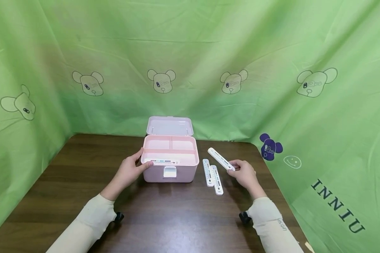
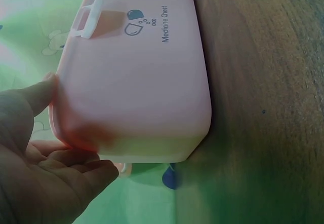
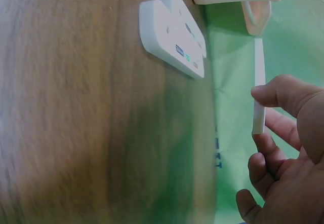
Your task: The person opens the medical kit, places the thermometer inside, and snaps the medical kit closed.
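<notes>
A pink medicine chest (image 1: 170,173) stands on the table with its lid raised at the back. My left hand (image 1: 128,171) grips its left front corner, thumb at the rim and fingers along the side; the left wrist view shows the hand (image 2: 55,168) close up. In the chest's front compartment lies a white thermometer (image 1: 161,162). My right hand (image 1: 245,176) pinches another white thermometer (image 1: 221,159) by its near end, tilted, to the right of the chest. Below it, two more thermometers (image 1: 208,173) lie side by side on the table.
The brown wooden table (image 1: 177,218) ends at a green curtain (image 1: 196,42) at the back and both sides. The chest's opened lid (image 1: 170,126) stands up near the back curtain. A pink divided tray (image 1: 158,143) shows inside the chest.
</notes>
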Motion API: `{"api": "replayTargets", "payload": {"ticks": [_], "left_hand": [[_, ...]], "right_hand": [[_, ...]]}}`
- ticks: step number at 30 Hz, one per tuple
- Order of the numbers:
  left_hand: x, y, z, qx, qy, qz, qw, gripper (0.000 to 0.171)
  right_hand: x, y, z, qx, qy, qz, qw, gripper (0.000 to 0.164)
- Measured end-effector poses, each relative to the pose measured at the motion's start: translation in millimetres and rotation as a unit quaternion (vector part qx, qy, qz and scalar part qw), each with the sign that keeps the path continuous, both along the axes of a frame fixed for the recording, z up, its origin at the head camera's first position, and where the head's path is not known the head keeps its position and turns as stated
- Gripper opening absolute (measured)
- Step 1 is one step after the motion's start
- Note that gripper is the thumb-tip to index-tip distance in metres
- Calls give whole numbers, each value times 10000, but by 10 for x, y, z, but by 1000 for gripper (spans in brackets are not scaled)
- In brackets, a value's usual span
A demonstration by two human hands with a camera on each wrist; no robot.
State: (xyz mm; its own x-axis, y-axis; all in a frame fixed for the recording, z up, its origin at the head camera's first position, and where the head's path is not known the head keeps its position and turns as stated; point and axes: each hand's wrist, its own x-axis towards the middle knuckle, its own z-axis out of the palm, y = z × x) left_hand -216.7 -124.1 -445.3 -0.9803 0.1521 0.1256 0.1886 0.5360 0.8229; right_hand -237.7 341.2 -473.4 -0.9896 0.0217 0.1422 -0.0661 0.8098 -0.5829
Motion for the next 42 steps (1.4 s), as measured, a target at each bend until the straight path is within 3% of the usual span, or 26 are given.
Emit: {"api": "replayTargets", "payload": {"ticks": [8, 16, 26, 32, 42], "left_hand": [[20, 2, 4, -130, -47, -44, 9999, 91], [27, -1, 23, -173, -112, -56, 9998, 92], [27, -17, 32, -182, -58, -43, 9998, 91], [25, -22, 28, -209, -22, -49, 9998, 92], [24, -14, 71, -308, 67, -63, 9995, 90]], "right_hand": [[48, 44, 215, -263, 196, 520, 9981, 34], [51, 22, 553, 97, 436, 897, 9950, 36], [-71, -115, 951, 683, 536, 1484, 9851, 36], [-128, -249, 1146, 1124, 543, 1903, 9738, 37], [-244, -570, 1352, 1882, 759, 2724, 9405, 34]]}}
